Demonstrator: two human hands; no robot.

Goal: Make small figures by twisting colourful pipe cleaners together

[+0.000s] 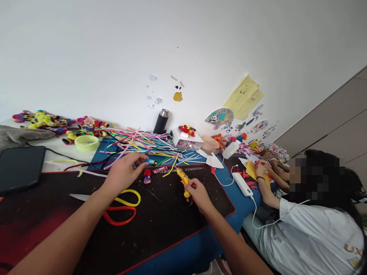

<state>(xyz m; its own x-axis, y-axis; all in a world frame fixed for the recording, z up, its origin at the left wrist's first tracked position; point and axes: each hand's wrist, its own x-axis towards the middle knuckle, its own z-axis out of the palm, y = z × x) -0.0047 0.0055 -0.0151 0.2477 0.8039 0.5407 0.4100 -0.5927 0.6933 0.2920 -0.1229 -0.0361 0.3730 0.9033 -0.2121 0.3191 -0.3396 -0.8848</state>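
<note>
My left hand [127, 168] is above the upper part of the black desk mat [160, 229], with thumb and forefinger closed on a small blue piece [150, 162] with a pale end. My right hand [197, 193] grips the lower part of a yellow piece with orange on it [182, 179]; its exact kind is unclear. Between the hands, a small purple-and-red item [147, 176] lies on the mat beside a little clear-and-red packet [160, 169]. Scissors [129, 198] with one yellow and one red handle lie open, partly hidden under my left forearm.
Many pipe cleaners [134, 143] heap up behind the mat. Behind them stand a black flask [161, 121] and a white box [186, 140]. Roll of tape [86, 143] and a phone-like black slab [21, 168] sit left. A white power strip [242, 184] and another person [318, 229] are right.
</note>
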